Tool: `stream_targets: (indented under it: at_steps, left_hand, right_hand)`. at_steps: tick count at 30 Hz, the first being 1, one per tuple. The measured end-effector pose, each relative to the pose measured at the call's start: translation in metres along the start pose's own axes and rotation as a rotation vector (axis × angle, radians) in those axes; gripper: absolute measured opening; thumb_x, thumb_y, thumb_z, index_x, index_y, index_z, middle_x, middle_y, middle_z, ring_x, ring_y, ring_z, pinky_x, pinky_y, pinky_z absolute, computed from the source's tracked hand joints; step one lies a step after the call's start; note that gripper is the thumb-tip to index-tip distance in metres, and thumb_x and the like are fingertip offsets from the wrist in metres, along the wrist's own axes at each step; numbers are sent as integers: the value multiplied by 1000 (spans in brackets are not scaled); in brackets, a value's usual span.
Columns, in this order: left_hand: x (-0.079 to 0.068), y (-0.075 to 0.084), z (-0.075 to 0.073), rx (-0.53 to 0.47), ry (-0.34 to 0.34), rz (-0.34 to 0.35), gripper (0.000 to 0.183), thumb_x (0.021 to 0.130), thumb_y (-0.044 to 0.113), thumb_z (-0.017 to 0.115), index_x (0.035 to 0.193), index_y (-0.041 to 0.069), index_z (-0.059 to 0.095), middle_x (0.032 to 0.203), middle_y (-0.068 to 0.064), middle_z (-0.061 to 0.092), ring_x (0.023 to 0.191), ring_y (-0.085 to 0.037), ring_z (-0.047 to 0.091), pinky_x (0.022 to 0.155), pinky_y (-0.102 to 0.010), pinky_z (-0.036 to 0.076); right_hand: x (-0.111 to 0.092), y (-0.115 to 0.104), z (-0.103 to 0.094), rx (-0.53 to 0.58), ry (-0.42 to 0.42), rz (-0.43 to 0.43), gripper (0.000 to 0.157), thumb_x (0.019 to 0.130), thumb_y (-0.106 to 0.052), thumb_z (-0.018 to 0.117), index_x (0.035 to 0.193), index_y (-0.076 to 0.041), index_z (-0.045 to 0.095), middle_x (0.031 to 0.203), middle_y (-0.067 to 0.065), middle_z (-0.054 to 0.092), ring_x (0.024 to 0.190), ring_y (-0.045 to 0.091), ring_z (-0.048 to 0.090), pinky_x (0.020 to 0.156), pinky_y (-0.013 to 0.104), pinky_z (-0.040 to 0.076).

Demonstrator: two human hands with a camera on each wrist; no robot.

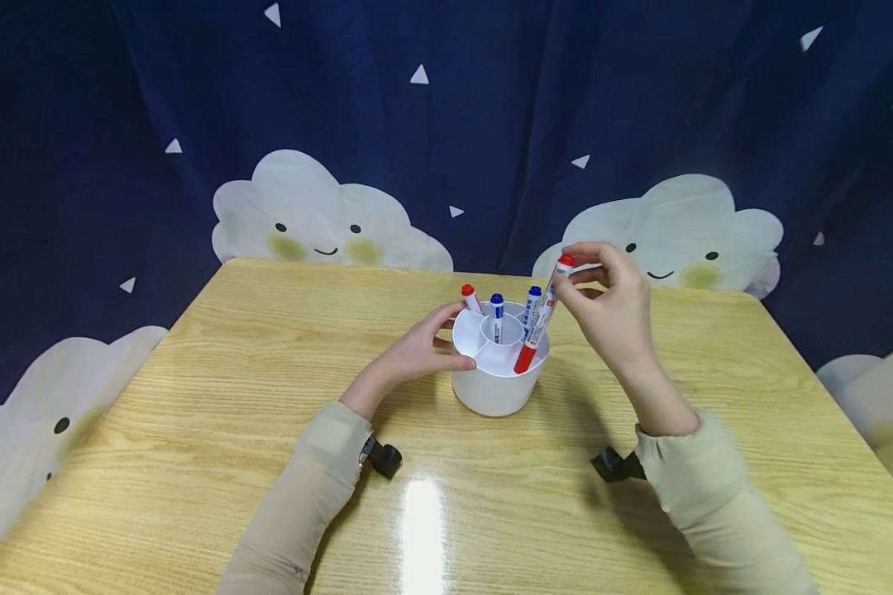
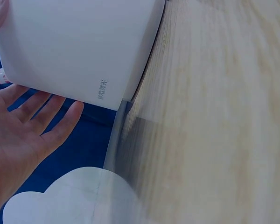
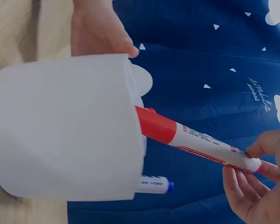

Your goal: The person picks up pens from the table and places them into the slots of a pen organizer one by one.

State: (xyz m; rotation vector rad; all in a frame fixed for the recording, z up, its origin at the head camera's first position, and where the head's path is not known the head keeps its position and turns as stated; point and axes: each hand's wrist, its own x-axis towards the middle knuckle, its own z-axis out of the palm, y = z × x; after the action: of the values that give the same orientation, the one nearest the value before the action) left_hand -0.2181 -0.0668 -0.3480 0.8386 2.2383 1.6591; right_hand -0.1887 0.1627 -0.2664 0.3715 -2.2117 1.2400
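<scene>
A round white pen holder [image 1: 494, 395] with divided compartments stands upright on the table. My left hand [image 1: 417, 349] holds its left side, thumb at the front rim and fingers toward the back. Between thumb and fingertips of my right hand [image 1: 613, 306], a red whiteboard marker [image 3: 203, 145] is pinched near its upper end. The marker slants down to the left, its red cap inside the front right of the rim. One blue marker [image 1: 497, 312] stands in the central ring, another blue marker [image 1: 532, 307] behind at the right, and a second red marker [image 1: 471, 298] leans at the back left.
The light wooden table [image 1: 193, 430] reaches out on both sides of the holder. Behind its far edge hangs a dark blue curtain [image 1: 387, 116] with white clouds and triangles. Small black cameras [image 1: 384, 459] are strapped at both wrists, below the sleeves' cuffs.
</scene>
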Motion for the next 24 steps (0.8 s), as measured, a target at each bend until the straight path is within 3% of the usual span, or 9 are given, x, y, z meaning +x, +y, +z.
stream_targets:
  at_steps: [15,24]
  left_hand:
    - [1,-1,0,4,-1,26,77,68,11,70,131,8,26,124,-10,36,108,-28,39,86,-43,40]
    - [1,-2,0,-2,-1,26,77,68,11,70,131,9,27,124,-10,36,108,-28,38,87,-47,38]
  right_hand:
    - [-18,12,14,34,-107,14,22,73,-13,65,93,-10,58,90,-3,56,72,9,56,58,18,49]
    - [-30,-13,14,-3,-157,3,17,73,-2,63,87,0,56,85,9,58,71,15,56,58,20,49]
